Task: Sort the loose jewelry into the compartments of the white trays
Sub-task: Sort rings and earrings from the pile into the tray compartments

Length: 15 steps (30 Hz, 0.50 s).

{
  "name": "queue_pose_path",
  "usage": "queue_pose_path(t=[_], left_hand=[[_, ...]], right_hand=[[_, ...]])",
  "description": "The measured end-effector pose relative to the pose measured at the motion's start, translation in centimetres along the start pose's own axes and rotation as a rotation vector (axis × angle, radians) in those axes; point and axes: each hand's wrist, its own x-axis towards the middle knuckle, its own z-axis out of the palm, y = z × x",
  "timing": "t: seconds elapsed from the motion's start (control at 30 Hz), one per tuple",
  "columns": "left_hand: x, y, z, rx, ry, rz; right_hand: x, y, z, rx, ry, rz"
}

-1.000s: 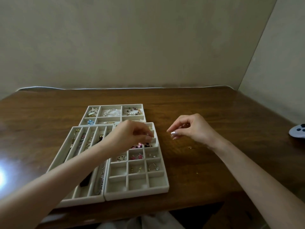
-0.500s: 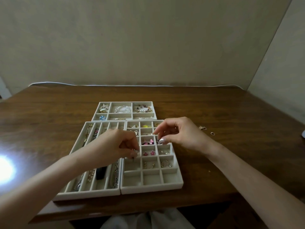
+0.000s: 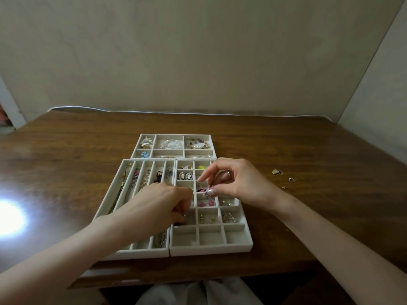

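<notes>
Three white trays lie on the brown table: a grid tray (image 3: 211,247), a long-slot tray (image 3: 114,194) to its left and a smaller tray (image 3: 174,135) behind them. My right hand (image 3: 237,183) hovers over the grid tray's middle rows, thumb and fingertips pinching a small piece of jewelry (image 3: 208,189) above a compartment. My left hand (image 3: 160,203) is curled over the grid tray's left column, fingertips together on something too small to make out. Loose small jewelry (image 3: 284,176) lies on the table right of the trays.
The long-slot tray holds necklaces and chains. The back tray holds bracelets and beads. Cameo earrings (image 3: 185,176) and pink star earrings (image 3: 206,203) sit in the grid tray. Walls close in behind and on the right. A bright glare (image 3: 8,216) shines on the table's left.
My right hand came from the table right of the trays to over the grid tray, pinching a small piece. My left hand stayed over the tray's left column. The view shifted right.
</notes>
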Motion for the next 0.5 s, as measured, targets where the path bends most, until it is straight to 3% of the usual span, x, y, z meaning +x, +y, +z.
queue_pose_path(t=[0.23,0.5], left_hand=[[0.4,0.8,0.6,0.154,0.117,-0.010],[0.8,-1.3,-0.5,-0.053,0.242,-0.176]], right_hand=[[-0.4,-0.5,0.4,-0.002,-0.028,-0.044],[-0.3,-0.5,1.3,0.017,-0.078,-0.060]])
